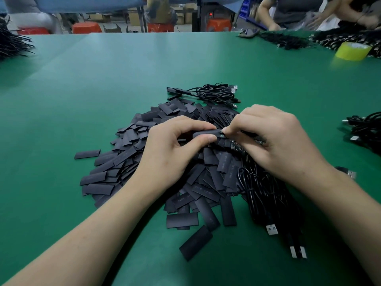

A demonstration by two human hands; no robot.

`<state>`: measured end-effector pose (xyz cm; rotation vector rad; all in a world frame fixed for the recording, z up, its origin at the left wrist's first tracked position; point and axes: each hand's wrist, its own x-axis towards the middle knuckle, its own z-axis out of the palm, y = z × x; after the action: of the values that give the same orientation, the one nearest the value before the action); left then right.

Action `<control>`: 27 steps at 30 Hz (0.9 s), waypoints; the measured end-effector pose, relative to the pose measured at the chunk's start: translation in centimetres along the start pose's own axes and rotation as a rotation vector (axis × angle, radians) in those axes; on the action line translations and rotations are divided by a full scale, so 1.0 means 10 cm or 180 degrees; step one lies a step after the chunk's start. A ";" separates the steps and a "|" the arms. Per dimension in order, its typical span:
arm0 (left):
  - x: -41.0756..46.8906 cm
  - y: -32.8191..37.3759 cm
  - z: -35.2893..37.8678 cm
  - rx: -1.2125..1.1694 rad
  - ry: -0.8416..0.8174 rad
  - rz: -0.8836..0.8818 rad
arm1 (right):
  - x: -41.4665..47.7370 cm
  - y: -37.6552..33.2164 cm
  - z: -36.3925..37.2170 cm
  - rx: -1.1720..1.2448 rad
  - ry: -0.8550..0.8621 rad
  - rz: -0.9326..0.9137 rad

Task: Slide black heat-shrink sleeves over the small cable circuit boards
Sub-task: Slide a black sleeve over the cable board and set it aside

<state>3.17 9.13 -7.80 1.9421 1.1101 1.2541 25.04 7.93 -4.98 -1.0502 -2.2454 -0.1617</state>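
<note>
My left hand [173,149] pinches a black heat-shrink sleeve [206,133] between thumb and fingers above the pile. My right hand [276,139] grips a small dark circuit board [237,143] on a black cable, its left end meeting the sleeve's open mouth. A large heap of flat black sleeves [156,166] covers the green table [82,100] under both hands. A bundle of black USB cables [268,199] lies beneath my right wrist, plugs toward me.
More coiled cables [214,93] lie behind the heap, others at the right edge [365,129]. A yellow tape roll [352,51] stands far right, beside black cable piles [288,41]. Another person [292,11] works at the far right corner. Black strands [12,44] sit far left.
</note>
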 end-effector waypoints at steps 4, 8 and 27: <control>-0.01 0.00 0.00 -0.0019 -0.0031 0.0014 | -0.01 -0.01 0.00 -0.0041 -0.0001 -0.0025; -0.01 0.00 0.00 0.0148 -0.0021 0.0161 | -0.01 -0.03 0.00 -0.0036 -0.0015 -0.0013; -0.01 0.03 0.01 -0.0045 0.0110 0.0216 | -0.02 0.01 -0.01 0.0314 0.0064 0.0035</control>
<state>3.37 8.90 -7.64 1.9694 1.0572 1.3326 25.23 7.80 -5.02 -1.0040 -2.2057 -0.0557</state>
